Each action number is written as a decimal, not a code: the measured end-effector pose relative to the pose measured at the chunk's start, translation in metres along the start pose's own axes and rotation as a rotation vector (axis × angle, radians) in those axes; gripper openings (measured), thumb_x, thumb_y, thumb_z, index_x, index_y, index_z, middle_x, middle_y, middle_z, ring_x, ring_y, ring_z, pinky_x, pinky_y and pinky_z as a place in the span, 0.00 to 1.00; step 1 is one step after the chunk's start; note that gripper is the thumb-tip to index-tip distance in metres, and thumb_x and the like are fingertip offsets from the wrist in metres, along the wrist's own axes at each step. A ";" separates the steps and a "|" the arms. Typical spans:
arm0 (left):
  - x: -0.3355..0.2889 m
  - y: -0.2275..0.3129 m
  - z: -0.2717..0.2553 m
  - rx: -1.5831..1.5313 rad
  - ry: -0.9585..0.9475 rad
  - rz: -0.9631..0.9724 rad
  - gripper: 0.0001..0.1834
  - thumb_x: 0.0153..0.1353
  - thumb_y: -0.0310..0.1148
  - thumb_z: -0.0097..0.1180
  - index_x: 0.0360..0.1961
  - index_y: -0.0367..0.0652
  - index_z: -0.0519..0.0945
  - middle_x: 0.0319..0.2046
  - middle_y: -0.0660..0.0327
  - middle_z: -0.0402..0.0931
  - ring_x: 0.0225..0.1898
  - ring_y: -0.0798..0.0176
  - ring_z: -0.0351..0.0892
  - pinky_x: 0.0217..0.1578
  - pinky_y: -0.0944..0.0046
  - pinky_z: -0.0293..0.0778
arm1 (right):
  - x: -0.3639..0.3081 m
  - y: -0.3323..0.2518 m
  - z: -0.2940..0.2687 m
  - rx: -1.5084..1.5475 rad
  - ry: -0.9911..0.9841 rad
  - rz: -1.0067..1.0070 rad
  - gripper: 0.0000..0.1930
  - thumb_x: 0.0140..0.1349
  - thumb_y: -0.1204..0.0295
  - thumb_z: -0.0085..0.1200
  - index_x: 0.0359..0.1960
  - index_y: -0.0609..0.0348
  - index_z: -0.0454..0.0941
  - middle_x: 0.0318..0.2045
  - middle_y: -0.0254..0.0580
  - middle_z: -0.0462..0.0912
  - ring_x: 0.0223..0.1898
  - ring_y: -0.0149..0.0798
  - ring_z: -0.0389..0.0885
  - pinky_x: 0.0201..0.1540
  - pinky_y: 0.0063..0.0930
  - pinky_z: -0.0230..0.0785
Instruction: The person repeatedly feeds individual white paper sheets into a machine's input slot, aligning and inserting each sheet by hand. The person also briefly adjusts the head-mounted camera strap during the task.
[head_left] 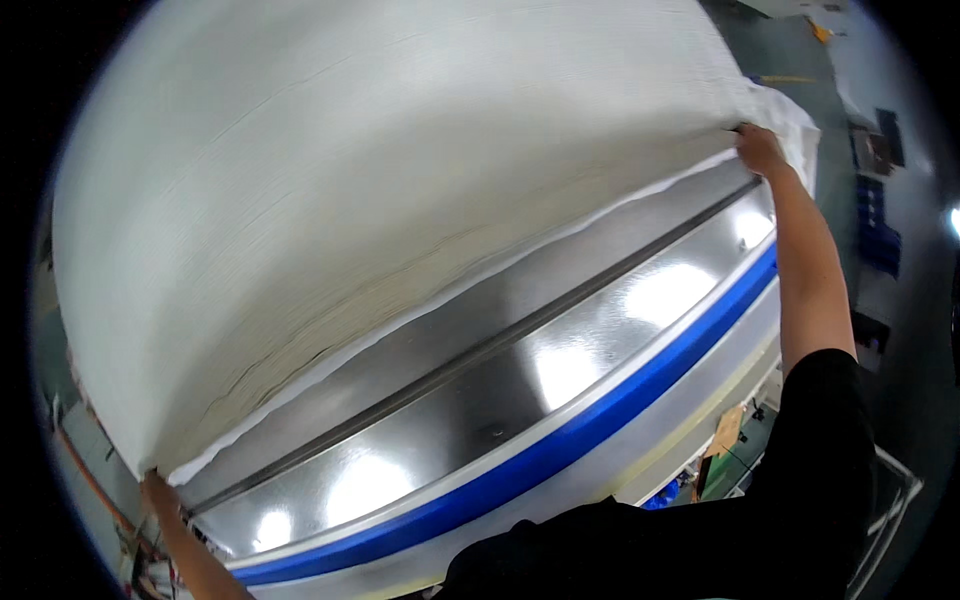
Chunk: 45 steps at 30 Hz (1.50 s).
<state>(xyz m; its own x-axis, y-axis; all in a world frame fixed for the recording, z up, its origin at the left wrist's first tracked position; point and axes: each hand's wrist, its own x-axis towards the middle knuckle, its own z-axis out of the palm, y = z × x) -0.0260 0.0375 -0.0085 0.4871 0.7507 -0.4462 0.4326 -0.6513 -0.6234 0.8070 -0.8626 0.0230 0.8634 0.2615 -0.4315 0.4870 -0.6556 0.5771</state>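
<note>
A wide white fabric sheet (400,150) spreads across the far part of the view, with faint creases running along its near edge. My left hand (158,492) grips the edge of the sheet at its lower left end. At the upper right, my right hand (760,148) is closed on the same edge, and some loose cloth hangs beyond it. Between my hands the edge runs slantwise and sags a little. Below it lies a shiny metal surface (480,400), crossed lengthwise by a dark seam. The sheet covers whatever is farther back.
Along the near side of the metal runs a blue strip (520,455) with pale bands beside it. A brown piece (728,432), perhaps wood or card, is below at the right. White tubing (900,492) stands at the lower right. Blue bins (880,235) are off to the right.
</note>
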 end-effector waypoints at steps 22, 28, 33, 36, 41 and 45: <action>-0.186 -0.034 -0.090 0.073 -0.162 0.224 0.20 0.53 0.24 0.44 0.48 0.49 0.77 0.45 0.54 0.77 0.46 0.48 0.75 0.49 0.52 0.69 | -0.120 0.175 0.029 0.085 -0.095 -0.218 0.22 0.54 0.77 0.48 0.54 0.57 0.70 0.46 0.53 0.76 0.49 0.55 0.73 0.52 0.41 0.65; -0.255 0.038 -0.034 0.218 -0.693 0.400 0.18 0.51 0.27 0.48 0.44 0.50 0.79 0.46 0.56 0.77 0.50 0.54 0.75 0.56 0.49 0.63 | -0.211 0.113 0.085 -0.021 -0.205 -0.290 0.16 0.51 0.75 0.49 0.43 0.51 0.77 0.40 0.47 0.79 0.46 0.49 0.75 0.51 0.41 0.67; -0.268 0.069 -0.005 0.277 -0.845 0.461 0.15 0.51 0.26 0.50 0.40 0.47 0.82 0.45 0.56 0.78 0.50 0.53 0.76 0.50 0.52 0.69 | -0.244 0.085 0.103 -0.160 -0.302 -0.334 0.12 0.56 0.71 0.46 0.39 0.53 0.79 0.38 0.46 0.80 0.42 0.50 0.78 0.45 0.45 0.69; -0.263 0.080 0.011 0.282 -0.868 0.437 0.13 0.51 0.28 0.51 0.37 0.44 0.83 0.45 0.55 0.78 0.49 0.53 0.76 0.47 0.55 0.73 | -0.248 0.083 0.121 -0.161 -0.321 -0.338 0.11 0.59 0.69 0.44 0.37 0.55 0.79 0.37 0.46 0.80 0.41 0.50 0.78 0.44 0.46 0.69; -0.254 0.094 0.027 0.199 -0.864 0.327 0.16 0.53 0.31 0.52 0.44 0.43 0.80 0.48 0.51 0.76 0.50 0.50 0.76 0.49 0.51 0.72 | -0.244 0.102 0.158 -0.209 -0.279 -0.335 0.12 0.60 0.68 0.42 0.34 0.58 0.78 0.34 0.50 0.79 0.39 0.54 0.77 0.43 0.48 0.68; -0.254 0.078 0.015 0.229 -0.796 -0.030 0.16 0.60 0.41 0.50 0.45 0.47 0.81 0.49 0.55 0.76 0.53 0.54 0.74 0.52 0.47 0.65 | -0.231 0.114 0.181 -0.258 -0.424 -0.263 0.10 0.59 0.73 0.42 0.37 0.59 0.76 0.35 0.49 0.79 0.41 0.54 0.77 0.46 0.48 0.68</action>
<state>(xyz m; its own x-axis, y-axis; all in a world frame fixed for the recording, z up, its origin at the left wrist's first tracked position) -0.1274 -0.2019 0.0466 -0.2424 0.6772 -0.6947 0.2299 -0.6556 -0.7192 0.6389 -1.1260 0.0631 0.6059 0.0499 -0.7939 0.7410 -0.3985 0.5405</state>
